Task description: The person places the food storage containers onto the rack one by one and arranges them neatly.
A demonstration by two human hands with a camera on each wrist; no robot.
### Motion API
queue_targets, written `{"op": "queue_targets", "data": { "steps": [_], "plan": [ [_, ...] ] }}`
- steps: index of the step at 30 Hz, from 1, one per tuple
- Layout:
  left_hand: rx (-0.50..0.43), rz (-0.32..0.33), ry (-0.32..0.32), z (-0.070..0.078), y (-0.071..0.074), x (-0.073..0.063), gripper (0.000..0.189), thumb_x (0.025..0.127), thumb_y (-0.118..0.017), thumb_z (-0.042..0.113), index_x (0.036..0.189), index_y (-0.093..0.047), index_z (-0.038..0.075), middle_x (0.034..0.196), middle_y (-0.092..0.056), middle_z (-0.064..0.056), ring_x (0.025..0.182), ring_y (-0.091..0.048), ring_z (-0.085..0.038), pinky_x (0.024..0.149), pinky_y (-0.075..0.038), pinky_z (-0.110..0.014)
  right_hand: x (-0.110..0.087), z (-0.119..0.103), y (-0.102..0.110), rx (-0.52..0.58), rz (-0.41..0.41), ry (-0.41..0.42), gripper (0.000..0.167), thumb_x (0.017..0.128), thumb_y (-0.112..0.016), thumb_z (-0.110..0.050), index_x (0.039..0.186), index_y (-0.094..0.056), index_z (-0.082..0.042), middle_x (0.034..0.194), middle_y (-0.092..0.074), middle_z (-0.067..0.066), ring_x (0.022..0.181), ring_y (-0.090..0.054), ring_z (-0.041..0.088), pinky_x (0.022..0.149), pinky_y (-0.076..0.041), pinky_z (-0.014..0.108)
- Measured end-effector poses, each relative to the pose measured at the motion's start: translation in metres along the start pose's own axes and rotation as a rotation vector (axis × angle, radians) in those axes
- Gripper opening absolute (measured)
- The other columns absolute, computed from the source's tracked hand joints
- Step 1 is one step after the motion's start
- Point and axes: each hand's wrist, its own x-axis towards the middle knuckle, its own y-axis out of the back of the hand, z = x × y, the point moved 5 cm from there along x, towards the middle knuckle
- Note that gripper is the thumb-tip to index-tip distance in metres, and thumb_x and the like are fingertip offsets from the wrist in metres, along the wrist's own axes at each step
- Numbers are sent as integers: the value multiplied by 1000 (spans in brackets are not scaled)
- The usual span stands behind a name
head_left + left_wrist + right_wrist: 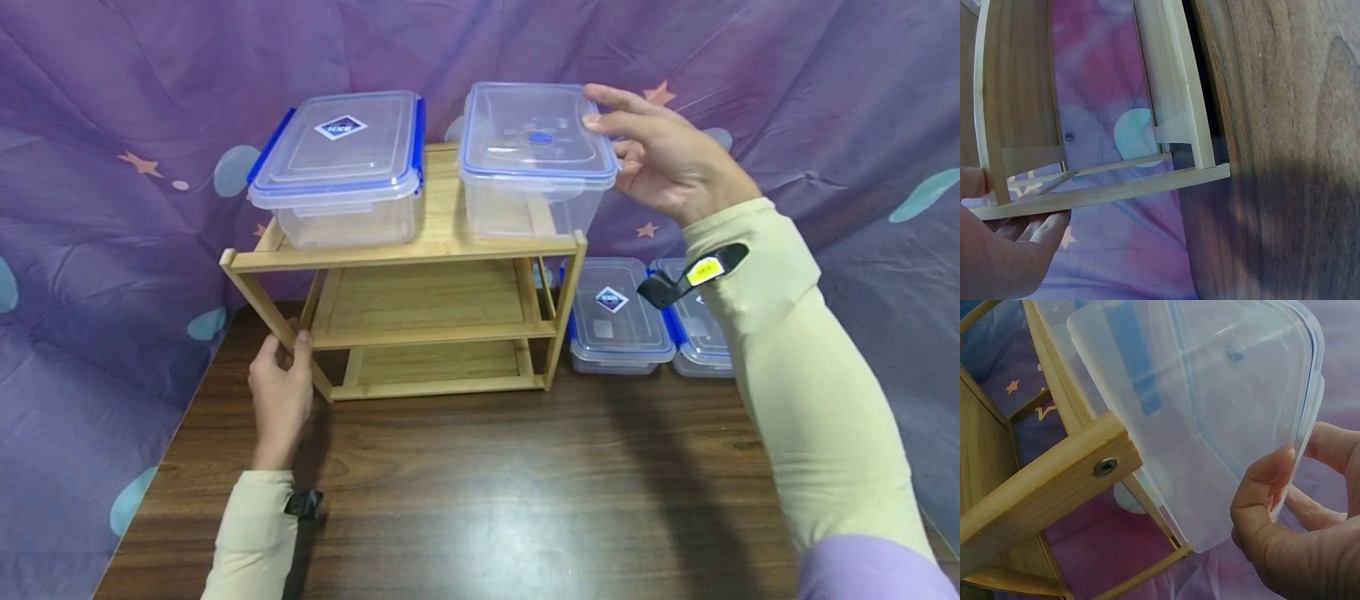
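Note:
A three-tier wooden rack (pixel 427 292) stands on the table. My left hand (pixel 281 383) grips its left front post (pixel 1085 199), thumb on one side and fingers on the other. On the top tier at right is a clear plastic food container (pixel 536 162) with a blue-edged lid and a small blue vent. My right hand (pixel 667 158) holds this container by its right side, fingers bent around the lid's rim (pixel 1310 406). Left of it on the same tier sits another clear container (pixel 341 167) with blue side clips and a diamond sticker.
Two flatter clear containers with blue clips, one nearer (pixel 618 325) and one partly behind my right forearm (pixel 697 333), stand on the brown wooden table (pixel 450 467) right of the rack. A purple patterned curtain (pixel 150 67) hangs close behind.

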Motion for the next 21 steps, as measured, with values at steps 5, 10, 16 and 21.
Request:
{"op": "queue_targets", "data": {
  "steps": [5, 10, 16, 21],
  "plan": [
    [1, 3, 7, -1, 0, 0, 40, 104, -57, 25, 137, -61, 2, 131, -65, -19, 122, -59, -24, 101, -50, -38, 7, 2, -6, -79, 24, -25, 61, 93, -65, 11, 145, -48, -16, 117, -59, 14, 72, -65, 23, 59, -55, 31],
    [5, 2, 6, -1, 0, -1, 40, 104, -57, 25, 136, -62, 1, 130, -65, -19, 121, -59, -24, 99, -50, -36, 11, 6, -9, -74, 39, -36, 61, 92, -66, 11, 143, -49, -17, 121, -58, 15, 78, -67, 26, 62, -56, 33],
    [-7, -4, 7, 1, 0, -2, 40, 104, -58, 24, 136, -62, 2, 130, -65, -19, 121, -59, -25, 99, -50, -35, 15, 9, -13, -40, 41, -36, 60, 91, -65, 14, 142, -49, -15, 110, -63, 16, 65, -62, 21, 53, -52, 27],
    [-9, -11, 9, 1, 0, -2, 40, 104, -57, 25, 137, -61, 2, 132, -64, -19, 123, -58, -25, 100, -50, -36, 16, 13, -18, -63, 36, -32, 61, 92, -65, 12, 143, -46, -15, 97, -67, 15, 59, -59, 17, 48, -47, 24]
  ]
}}
